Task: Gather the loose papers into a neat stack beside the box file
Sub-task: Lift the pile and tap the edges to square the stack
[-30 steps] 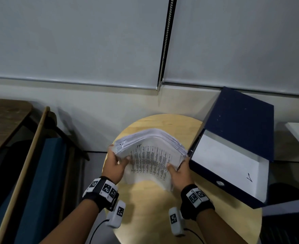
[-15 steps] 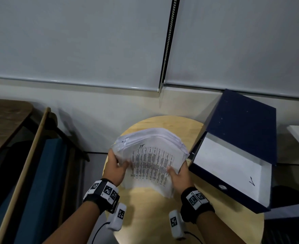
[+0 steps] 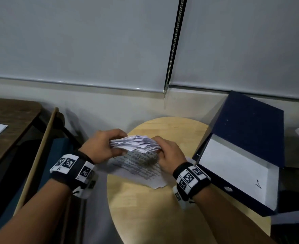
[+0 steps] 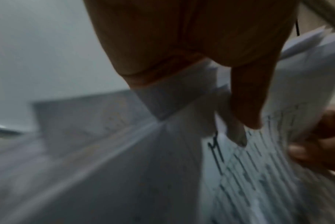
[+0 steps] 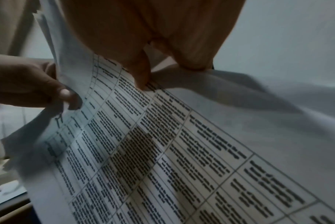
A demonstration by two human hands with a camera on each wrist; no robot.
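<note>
Both hands on the papers (image 3: 136, 155), held over the round tabletop (image 3: 145, 217), just left of the open box file (image 3: 247, 147). My left hand (image 3: 101, 147) pinches the left edge, thumb on the printed face, fingers curled behind. My right hand (image 3: 170, 155) grips the right edge the same way. Top edges of the sheets are fanned and uneven; lower edge looks to be on or just above the tabletop, can't tell which.

Step in hand, as I read it: squaring the bundle.

How I'd do it well:
- loosen both grips slightly so sheets can slide, don't clamp
- stand the bundle upright, tap the long edge on the tabletop until the fan closes
- turn it and tap the short edge too
- keep thumbs off the middle, the sheets bow easily
- lay it flat beside the file, edges parallel to it, not overlapping its open cover

Risk: thin sheets slip out at the bottom if the grip goes too loose.
</note>
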